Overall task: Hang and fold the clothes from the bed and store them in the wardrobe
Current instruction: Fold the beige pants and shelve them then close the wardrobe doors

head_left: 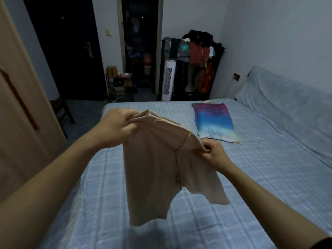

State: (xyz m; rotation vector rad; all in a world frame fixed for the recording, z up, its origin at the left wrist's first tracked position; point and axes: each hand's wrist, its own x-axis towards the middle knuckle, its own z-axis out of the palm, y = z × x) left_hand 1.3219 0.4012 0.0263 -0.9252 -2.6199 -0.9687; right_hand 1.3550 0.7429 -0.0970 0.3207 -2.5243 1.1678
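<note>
The beige shirt (158, 169) hangs lengthwise below both hands; left hand (116, 127) pinches its collar; right hand (212, 156) pinches the shoulder, nearer the bed (260, 177)

The beige short-sleeved shirt (152, 168) hangs above the blue checked bed (251, 177), pinched along its top edge by my left hand (116, 128) and my right hand (213, 157). Its body droops limp, and one sleeve flares out to the right.

Single head-worn view, facing forward and down, close over bed (251, 177), hands nearest
</note>
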